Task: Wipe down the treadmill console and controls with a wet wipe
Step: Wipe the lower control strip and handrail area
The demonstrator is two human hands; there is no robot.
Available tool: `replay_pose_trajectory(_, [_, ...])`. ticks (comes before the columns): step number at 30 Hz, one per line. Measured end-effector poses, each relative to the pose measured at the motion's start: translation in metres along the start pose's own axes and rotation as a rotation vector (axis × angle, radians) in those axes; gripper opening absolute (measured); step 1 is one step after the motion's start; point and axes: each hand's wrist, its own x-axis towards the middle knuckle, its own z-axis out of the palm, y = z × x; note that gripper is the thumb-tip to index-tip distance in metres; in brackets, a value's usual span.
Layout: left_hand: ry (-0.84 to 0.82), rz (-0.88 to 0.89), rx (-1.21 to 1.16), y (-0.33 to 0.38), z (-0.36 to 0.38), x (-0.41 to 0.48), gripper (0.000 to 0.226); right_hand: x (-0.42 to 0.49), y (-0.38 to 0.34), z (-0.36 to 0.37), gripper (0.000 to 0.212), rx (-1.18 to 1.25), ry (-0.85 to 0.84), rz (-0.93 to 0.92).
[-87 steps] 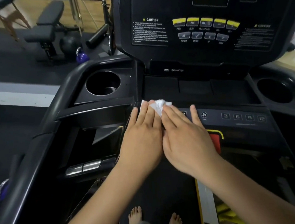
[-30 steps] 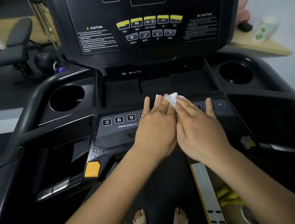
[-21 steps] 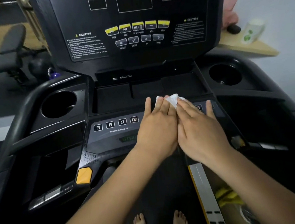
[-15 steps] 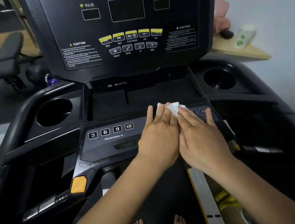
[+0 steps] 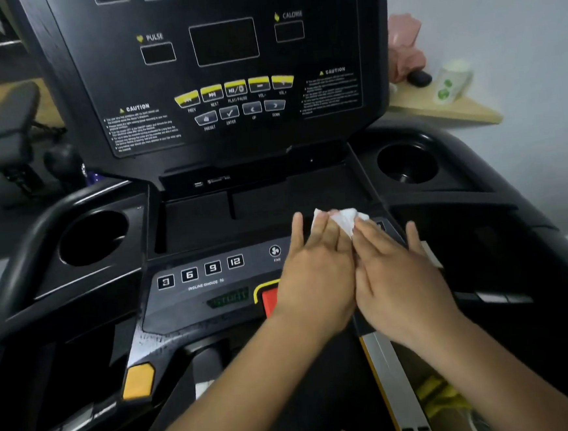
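both hands lie flat side by side on the lower control panel [image 5: 193,290] of the treadmill; the left hand [image 5: 315,281] and the right hand [image 5: 399,274] touch along their inner edges, fingers straight and pointing toward the upright console [image 5: 218,84]; neither curls round anything; the wet wipe [image 5: 344,219], white and bunched, sits pressed under the fingertips of both hands at the panel's far edge, just in front of the recessed tray [image 5: 208,221] and to the right of the fan button [image 5: 274,251]; the left hand covers part of the red stop key [image 5: 270,299]; the incline buttons [image 5: 200,271] lie bare to the left; a round cup holder [image 5: 407,163] sits at the far right, well apart from the wipe.
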Motion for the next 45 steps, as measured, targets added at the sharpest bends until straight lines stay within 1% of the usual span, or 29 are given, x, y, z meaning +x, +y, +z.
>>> replay_pose_trajectory(3, [0.023, 0.036, 0.004, 0.006, 0.002, 0.006, 0.066, 0.000, 0.009, 0.000, 0.076, 0.035, 0.003, 0.030])
replay_pose_trajectory(7, [0.009, 0.043, 0.000, 0.008, -0.003, 0.027, 0.068, 0.013, 0.019, -0.002, 0.079, 0.010, 0.042, 0.069])
replay_pose_trajectory(10, [-0.004, 0.051, -0.018, 0.018, 0.003, 0.016, 0.065, -0.005, 0.020, 0.001, 0.076, -0.015, 0.015, 0.077])
replay_pose_trajectory(16, [0.053, 0.070, -0.055, 0.017, 0.002, 0.016, 0.061, -0.001, 0.020, -0.002, 0.079, -0.023, 0.020, 0.078])
replay_pose_trajectory(21, [0.026, 0.076, -0.066, 0.019, 0.006, -0.010, 0.058, -0.023, 0.006, -0.002, 0.071, -0.005, -0.018, 0.067])
replay_pose_trajectory(24, [0.062, 0.054, -0.028, 0.010, 0.001, -0.004, 0.057, -0.008, 0.003, -0.004, 0.065, 0.023, -0.024, 0.069])
replay_pose_trajectory(26, [0.054, 0.047, -0.051, 0.007, 0.002, -0.010, 0.057, -0.011, -0.002, -0.003, 0.070, 0.004, -0.009, 0.049])
replay_pose_trajectory(29, [0.029, 0.042, -0.038, 0.001, 0.004, -0.028, 0.065, -0.022, -0.012, 0.000, 0.074, -0.015, -0.007, 0.031])
replay_pose_trajectory(32, [0.075, 0.034, -0.012, -0.008, 0.006, -0.024, 0.060, -0.009, -0.017, 0.001, 0.075, -0.017, -0.006, 0.009])
replay_pose_trajectory(37, [0.063, -0.007, -0.032, -0.014, 0.012, -0.045, 0.058, -0.018, -0.032, 0.005, 0.068, -0.037, 0.011, -0.006])
replay_pose_trajectory(41, [0.097, -0.058, -0.014, -0.028, 0.010, -0.041, 0.064, 0.001, -0.042, 0.002, 0.076, 0.012, -0.003, -0.050])
replay_pose_trajectory(45, [0.078, -0.083, -0.065, -0.036, 0.012, -0.061, 0.060, -0.010, -0.057, 0.007, 0.069, -0.005, -0.002, -0.074])
